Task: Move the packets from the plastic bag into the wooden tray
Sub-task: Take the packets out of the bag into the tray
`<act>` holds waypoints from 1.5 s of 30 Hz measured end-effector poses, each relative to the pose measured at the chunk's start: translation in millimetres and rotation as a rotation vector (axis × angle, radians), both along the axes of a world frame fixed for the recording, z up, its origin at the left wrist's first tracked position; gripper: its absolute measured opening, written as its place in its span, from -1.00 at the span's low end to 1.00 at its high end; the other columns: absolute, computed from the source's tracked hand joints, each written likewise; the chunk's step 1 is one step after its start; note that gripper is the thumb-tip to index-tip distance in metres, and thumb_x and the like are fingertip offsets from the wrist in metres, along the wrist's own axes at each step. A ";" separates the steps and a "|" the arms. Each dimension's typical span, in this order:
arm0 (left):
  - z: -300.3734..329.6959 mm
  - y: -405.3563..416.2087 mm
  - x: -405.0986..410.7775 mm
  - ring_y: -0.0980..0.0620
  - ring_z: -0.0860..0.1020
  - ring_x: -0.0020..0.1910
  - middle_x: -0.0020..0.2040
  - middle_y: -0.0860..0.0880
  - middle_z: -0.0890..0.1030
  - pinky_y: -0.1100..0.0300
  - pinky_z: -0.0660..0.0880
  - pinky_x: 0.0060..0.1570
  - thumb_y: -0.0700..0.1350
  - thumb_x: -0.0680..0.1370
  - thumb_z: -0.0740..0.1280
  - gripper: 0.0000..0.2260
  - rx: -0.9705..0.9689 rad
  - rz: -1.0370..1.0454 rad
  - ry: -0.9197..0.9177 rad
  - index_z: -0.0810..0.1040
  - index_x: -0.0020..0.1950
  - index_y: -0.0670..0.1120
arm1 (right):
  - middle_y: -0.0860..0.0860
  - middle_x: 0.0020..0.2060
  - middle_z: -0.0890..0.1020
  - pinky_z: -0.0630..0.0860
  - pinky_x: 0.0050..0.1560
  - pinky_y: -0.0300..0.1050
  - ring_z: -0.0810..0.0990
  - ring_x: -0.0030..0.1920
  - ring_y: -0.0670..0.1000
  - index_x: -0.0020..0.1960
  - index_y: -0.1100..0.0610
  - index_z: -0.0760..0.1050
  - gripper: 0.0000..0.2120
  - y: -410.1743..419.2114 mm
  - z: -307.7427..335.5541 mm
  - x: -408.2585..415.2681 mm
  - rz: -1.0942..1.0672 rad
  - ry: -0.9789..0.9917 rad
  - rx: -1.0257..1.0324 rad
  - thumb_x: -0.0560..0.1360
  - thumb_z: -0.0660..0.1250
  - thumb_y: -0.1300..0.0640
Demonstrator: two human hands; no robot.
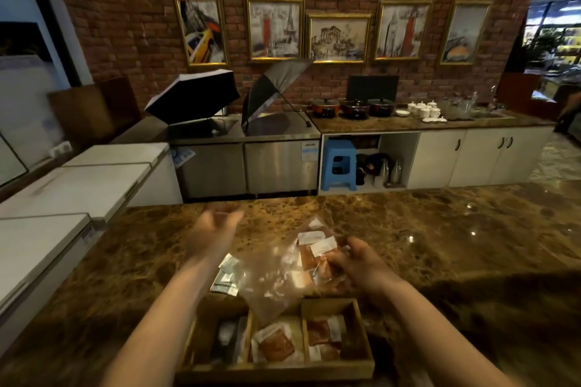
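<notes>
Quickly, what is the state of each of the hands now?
Left hand: open, fingers spread, holding nothing, raised above the brown marble counter.
Right hand: closed on the clear plastic bag with orange packets inside.

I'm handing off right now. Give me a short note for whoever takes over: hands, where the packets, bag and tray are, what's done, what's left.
Left hand: open, empty, raised over the marble counter.
Right hand: gripping the plastic bag at its packet-filled end.
Bag: lies just behind the wooden tray, orange packets inside. Pale packets lie by its left side; in or out, unclear.
Done: all three tray compartments hold some packets.
Left: empty the bag into the tray.
</notes>
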State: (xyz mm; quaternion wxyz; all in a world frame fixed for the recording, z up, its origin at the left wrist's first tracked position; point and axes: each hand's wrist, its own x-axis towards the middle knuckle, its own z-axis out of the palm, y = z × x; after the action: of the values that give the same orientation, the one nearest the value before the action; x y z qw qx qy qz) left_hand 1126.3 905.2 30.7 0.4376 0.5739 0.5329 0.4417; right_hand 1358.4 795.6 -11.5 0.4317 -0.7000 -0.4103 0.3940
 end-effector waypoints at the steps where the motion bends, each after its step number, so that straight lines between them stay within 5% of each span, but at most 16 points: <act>1: 0.3 -0.1 4.0 0.02 0.58 0.07 -0.03 0.15 0.59 0.09 0.52 0.03 0.09 0.54 0.40 -0.88 0.049 -0.075 0.077 0.56 0.02 0.11 | 0.02 0.00 0.69 0.66 0.09 0.15 0.72 -0.03 0.09 0.14 0.01 0.50 -0.90 1.3 2.5 -1.7 0.031 -0.108 0.005 0.63 0.32 0.09; 5: -10.9 -3.0 21.0 0.15 0.56 0.09 0.12 0.20 0.58 0.33 0.43 -0.10 0.11 0.56 0.38 -0.68 0.175 -0.433 0.382 0.51 0.30 0.12 | -0.07 -0.12 0.61 0.50 -0.14 -0.18 0.59 -0.12 -0.10 0.11 0.07 0.46 -0.93 6.6 5.4 -11.4 0.164 -0.420 0.076 0.64 0.27 0.11; 8: -27.5 -5.5 31.1 0.08 0.57 0.15 0.17 0.13 0.58 0.14 0.52 0.08 0.09 0.54 0.41 -0.54 0.163 -0.555 0.540 0.41 0.42 0.20 | -0.10 -0.20 0.56 0.51 -0.19 -0.13 0.54 -0.22 -0.12 -0.02 0.00 0.40 -0.91 10.3 3.8 -20.2 0.255 -0.521 0.167 0.63 0.26 0.15; 13: -49.0 -6.7 36.6 0.11 0.58 -0.01 0.06 0.07 0.62 0.39 0.40 -0.17 -0.04 0.48 0.50 -0.56 0.165 -0.433 0.518 0.51 0.34 0.11 | 0.00 -0.16 0.65 0.59 -0.12 0.23 0.64 -0.17 0.06 0.04 0.09 0.44 -0.97 12.1 -7.4 -20.0 0.284 -0.581 0.257 0.61 0.26 0.14; 17: -52.6 -5.4 36.8 0.14 0.61 -0.06 0.00 0.08 0.68 0.33 0.42 -0.22 -0.07 0.45 0.54 -0.74 0.158 -0.371 0.446 0.63 0.12 0.07 | -0.04 -0.18 0.65 0.62 -0.13 0.19 0.65 -0.18 0.00 0.05 0.04 0.49 -0.96 13.9 -10.6 -19.2 0.268 -0.559 0.320 0.60 0.28 0.11; 22: -48.6 -5.8 32.5 0.10 0.61 -0.10 -0.09 0.04 0.68 0.24 0.43 -0.23 -0.10 0.46 0.54 -0.87 0.118 -0.380 0.339 0.61 -0.12 0.08 | -0.07 -0.11 0.66 0.66 -0.22 -0.12 0.69 -0.16 -0.06 0.07 0.05 0.55 -0.94 15.0 -8.0 -18.1 0.260 -0.503 0.357 0.62 0.32 0.12; 26: -50.5 -6.3 30.6 0.10 0.60 -0.11 -0.09 0.04 0.68 0.26 0.41 -0.23 -0.09 0.45 0.55 -0.87 0.060 -0.382 0.319 0.62 -0.16 0.07 | -0.04 -0.13 0.66 0.65 -0.12 0.06 0.65 -0.15 -0.03 0.02 0.06 0.57 -0.93 16.1 -9.1 -20.7 0.282 -0.514 0.354 0.60 0.32 0.09; 37: -36.6 -1.2 25.3 -0.02 0.63 -0.04 -0.12 0.00 0.70 -0.04 0.58 0.05 -0.10 0.36 0.62 -0.88 -0.012 -0.369 0.296 0.69 -0.24 0.02 | -0.06 -0.19 0.65 0.62 -0.16 0.12 0.62 -0.20 -0.04 0.00 0.08 0.54 -0.94 22.2 0.9 -21.7 0.267 -0.582 0.397 0.59 0.30 0.19; 45: -13.0 -2.0 27.7 0.04 0.61 -0.09 -0.13 0.04 0.70 0.14 0.46 -0.17 -0.08 0.39 0.59 -0.90 0.078 -0.323 0.269 0.69 -0.23 0.01 | 0.02 -0.20 0.68 0.62 -0.21 0.22 0.67 -0.21 0.04 0.02 0.02 0.50 -0.92 26.7 14.3 -22.1 0.219 -0.579 0.513 0.58 0.25 0.07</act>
State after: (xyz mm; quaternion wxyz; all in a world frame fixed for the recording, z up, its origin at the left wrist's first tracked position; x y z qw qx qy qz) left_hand 1154.0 903.2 17.7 0.4052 0.7219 0.4703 0.3056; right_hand 1336.2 822.3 2.8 0.4144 -0.6038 -0.6721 0.1090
